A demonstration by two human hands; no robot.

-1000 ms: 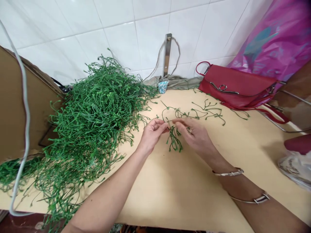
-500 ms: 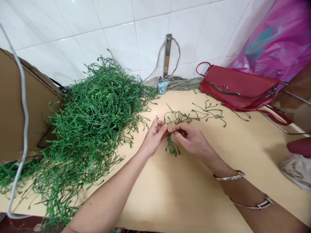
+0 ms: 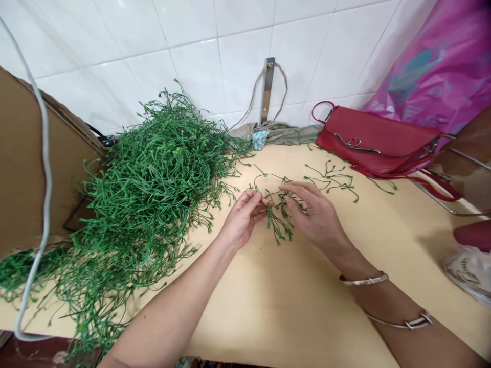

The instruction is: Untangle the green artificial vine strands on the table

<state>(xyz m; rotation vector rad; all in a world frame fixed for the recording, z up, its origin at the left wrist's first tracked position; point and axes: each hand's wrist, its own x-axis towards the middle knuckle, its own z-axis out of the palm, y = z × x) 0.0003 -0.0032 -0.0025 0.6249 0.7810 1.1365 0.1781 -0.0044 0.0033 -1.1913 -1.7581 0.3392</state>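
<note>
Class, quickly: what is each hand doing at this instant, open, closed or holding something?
Left hand: closed, fingers pinching green stems.
Right hand: open, thumb and fingers parted beside the stems; any contact can't be told.

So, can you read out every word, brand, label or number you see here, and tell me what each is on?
No text can be read for certain.
Clear plastic bag at the right edge: dark print, too blurred to read.
Purple bag: pale printed marks, too unclear to read.
Red handbag: no lettering visible.
</note>
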